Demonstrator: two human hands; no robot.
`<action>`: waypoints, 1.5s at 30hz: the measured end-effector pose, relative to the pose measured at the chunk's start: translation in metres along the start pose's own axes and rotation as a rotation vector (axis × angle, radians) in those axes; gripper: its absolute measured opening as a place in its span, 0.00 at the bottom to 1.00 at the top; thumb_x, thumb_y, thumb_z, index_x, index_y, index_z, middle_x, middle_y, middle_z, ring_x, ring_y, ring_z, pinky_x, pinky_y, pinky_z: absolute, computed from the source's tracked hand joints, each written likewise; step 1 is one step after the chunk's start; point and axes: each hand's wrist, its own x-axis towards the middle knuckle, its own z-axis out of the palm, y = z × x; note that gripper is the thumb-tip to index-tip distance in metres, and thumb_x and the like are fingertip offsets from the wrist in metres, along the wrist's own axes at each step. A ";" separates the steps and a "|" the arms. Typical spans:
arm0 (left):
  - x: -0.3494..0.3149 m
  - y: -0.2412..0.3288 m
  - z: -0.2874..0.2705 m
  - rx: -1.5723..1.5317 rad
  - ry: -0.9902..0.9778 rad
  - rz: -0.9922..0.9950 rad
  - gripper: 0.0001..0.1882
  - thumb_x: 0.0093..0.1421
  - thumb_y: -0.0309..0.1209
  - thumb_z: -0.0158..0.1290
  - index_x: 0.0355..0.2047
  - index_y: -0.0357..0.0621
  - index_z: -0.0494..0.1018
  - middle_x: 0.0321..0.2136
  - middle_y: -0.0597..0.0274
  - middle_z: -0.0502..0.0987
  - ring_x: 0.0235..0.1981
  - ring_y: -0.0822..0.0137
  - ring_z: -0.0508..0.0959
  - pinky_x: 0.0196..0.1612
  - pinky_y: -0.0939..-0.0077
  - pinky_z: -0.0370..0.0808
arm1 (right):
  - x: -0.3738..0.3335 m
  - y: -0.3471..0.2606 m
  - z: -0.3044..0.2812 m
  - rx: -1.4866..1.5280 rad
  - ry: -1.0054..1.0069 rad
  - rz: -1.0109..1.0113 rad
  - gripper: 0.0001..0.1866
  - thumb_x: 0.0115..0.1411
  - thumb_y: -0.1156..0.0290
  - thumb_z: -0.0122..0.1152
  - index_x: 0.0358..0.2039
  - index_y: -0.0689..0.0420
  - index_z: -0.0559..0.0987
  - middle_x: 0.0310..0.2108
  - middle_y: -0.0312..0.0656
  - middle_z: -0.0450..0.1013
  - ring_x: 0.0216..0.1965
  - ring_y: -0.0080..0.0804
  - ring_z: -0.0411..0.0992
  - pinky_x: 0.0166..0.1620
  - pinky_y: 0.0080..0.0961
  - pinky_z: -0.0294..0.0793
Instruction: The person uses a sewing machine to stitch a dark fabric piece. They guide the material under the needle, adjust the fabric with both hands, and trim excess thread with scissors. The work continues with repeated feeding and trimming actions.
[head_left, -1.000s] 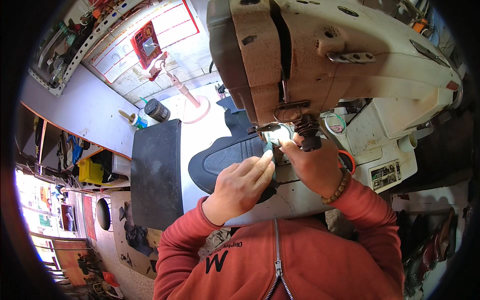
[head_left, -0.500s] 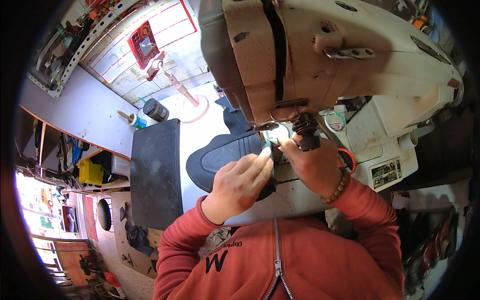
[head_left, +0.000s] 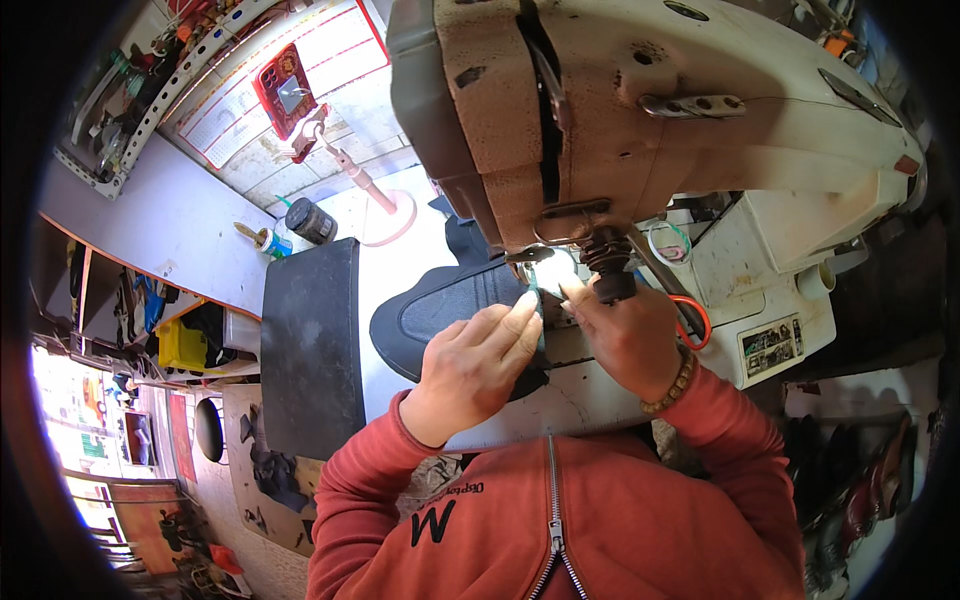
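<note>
A large cream and brown sewing machine [head_left: 600,130] leans over the white worktable. Beneath its head lies a black leather piece [head_left: 450,320], cut in curves, with a raised, stitched oval panel. My left hand [head_left: 478,365] rests on its near right part. Its fingers are pressed together, the tips gripping a greenish edge by the brightly lit needle area. On the other side of that spot is my right hand [head_left: 635,345], a beaded bracelet on its wrist. Its fingers are curled in, thumb and forefinger close together beside the presser foot; what they pinch is hidden.
Left of the leather lies a black flat board [head_left: 312,350]. Behind it stand a dark jar [head_left: 311,220], a small glue pot with a brush [head_left: 272,242] and a phone stand [head_left: 385,215]. Red-handled scissors [head_left: 695,320] lie right of my right hand.
The leather piece and my left hand have shifted slightly left. My right hand has come a little nearer. A metal lever now shows in the slot of the machine head.
</note>
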 end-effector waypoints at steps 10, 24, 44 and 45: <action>-0.001 0.000 0.002 0.004 0.025 -0.017 0.22 0.48 0.25 0.54 0.47 0.37 0.78 0.51 0.56 0.78 0.45 0.63 0.79 0.38 0.74 0.76 | 0.006 -0.001 0.001 -0.010 -0.048 -0.017 0.02 0.54 0.70 0.62 0.30 0.52 0.80 0.28 0.36 0.64 0.27 0.30 0.71 0.25 0.28 0.70; 0.003 0.001 0.004 0.021 0.083 -0.073 0.17 0.48 0.22 0.57 0.41 0.43 0.80 0.47 0.61 0.81 0.42 0.64 0.80 0.39 0.74 0.78 | 0.001 -0.003 0.001 -0.035 -0.004 0.013 0.05 0.54 0.69 0.66 0.29 0.52 0.78 0.30 0.37 0.66 0.30 0.32 0.71 0.27 0.30 0.71; 0.000 -0.006 0.012 0.011 0.109 -0.066 0.22 0.49 0.24 0.57 0.47 0.42 0.77 0.47 0.61 0.77 0.43 0.64 0.79 0.36 0.74 0.76 | -0.032 -0.028 0.029 1.315 0.003 0.680 0.17 0.67 0.61 0.63 0.47 0.62 0.77 0.28 0.28 0.70 0.29 0.12 0.65 0.31 0.15 0.66; -0.001 -0.006 0.012 -0.001 0.112 -0.063 0.22 0.49 0.24 0.58 0.47 0.42 0.77 0.47 0.61 0.77 0.43 0.64 0.80 0.37 0.74 0.76 | -0.031 -0.031 0.030 1.478 -0.041 0.778 0.15 0.67 0.64 0.62 0.48 0.62 0.77 0.26 0.24 0.68 0.26 0.10 0.63 0.29 0.12 0.63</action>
